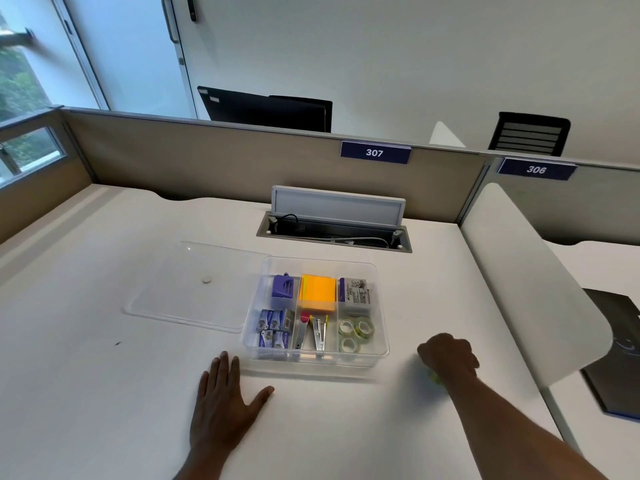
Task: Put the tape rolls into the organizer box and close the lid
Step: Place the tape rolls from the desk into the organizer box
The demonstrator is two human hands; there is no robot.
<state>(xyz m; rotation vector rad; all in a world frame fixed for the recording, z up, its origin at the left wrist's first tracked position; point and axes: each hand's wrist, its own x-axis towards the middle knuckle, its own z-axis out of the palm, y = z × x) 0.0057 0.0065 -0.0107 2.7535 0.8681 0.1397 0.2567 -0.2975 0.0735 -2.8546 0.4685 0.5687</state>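
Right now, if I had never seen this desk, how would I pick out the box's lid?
Start at the clear organizer box in the middle of the white desk, full of small office supplies. Look just left of it: a see-through lid lies flat on the desk, its right edge tucked against the box. Unlike everything colourful nearby, it is nearly invisible, marked only by a small round dot at its centre.

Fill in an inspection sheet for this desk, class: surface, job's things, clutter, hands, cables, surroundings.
Surface: white desk, one small dark speck at left.
Job's things: three tape rolls in the organizer box, front right compartment; clear lid off, flat to the box's left.
Clutter: stationery fills the other compartments.
Hands: left hand flat on desk; right hand closed over something yellow-green, mostly hidden.
Cables: some in the open cable hatch.
Surroundings: partition labelled 307, monitor, chair behind.
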